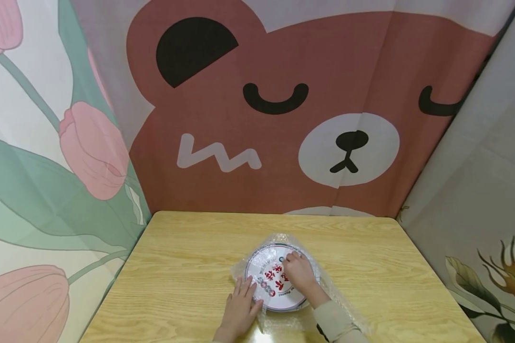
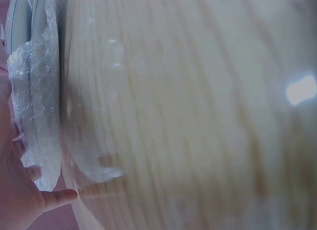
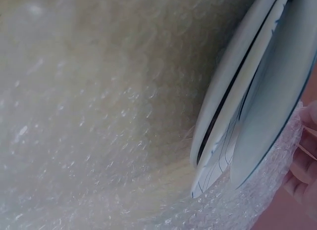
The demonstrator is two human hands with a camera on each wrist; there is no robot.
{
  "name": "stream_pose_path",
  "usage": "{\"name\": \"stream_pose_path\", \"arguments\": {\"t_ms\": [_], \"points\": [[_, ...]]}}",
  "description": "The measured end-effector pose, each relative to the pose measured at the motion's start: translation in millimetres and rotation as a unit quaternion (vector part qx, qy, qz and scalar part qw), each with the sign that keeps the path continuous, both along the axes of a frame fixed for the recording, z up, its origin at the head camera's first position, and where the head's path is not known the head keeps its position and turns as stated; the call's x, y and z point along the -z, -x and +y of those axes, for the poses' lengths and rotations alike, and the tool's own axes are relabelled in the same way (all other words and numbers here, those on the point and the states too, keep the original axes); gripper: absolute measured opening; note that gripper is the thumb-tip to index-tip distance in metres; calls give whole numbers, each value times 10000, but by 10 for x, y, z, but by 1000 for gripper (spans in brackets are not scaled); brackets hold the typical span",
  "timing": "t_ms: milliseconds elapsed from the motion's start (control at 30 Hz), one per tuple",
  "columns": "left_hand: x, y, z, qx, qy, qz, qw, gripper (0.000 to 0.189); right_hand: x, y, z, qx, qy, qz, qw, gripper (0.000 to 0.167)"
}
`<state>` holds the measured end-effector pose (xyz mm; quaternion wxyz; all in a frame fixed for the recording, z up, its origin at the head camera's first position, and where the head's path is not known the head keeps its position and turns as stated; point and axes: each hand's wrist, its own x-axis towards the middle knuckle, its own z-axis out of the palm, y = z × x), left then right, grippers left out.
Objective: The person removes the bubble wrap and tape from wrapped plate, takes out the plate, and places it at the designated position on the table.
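L hand (image 1: 239,306) spread vs. edge of round white red-lettered plate stack (image 1: 274,287), partly in clear plastic bubble wrap (image 1: 284,238), on yellow wood-grain desk (image 1: 184,278); R hand (image 1: 301,275) atop, fingers bent, can't tell if pinching.

**Item Positions**

Red-lettered round plate (image 1: 276,280): bubble wrap (image 1: 341,303) around it, midway between the left and right edges of the counter (image 1: 189,267).

Left hand (image 1: 239,305): fingers extended at the plate's left rim.

Right hand (image 1: 301,275): fingers bent over the plate's face; grip unclear.
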<state>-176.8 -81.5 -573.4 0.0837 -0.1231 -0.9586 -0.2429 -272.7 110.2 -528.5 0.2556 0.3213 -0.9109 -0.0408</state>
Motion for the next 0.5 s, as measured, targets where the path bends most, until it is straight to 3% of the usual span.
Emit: {"name": "stream_pose_path", "arguments": {"t_ms": [500], "points": [[-20, -14, 1, 27, -12, 90, 10000, 52, 16, 22, 75, -19, 214, 126, 9997, 6]]}}
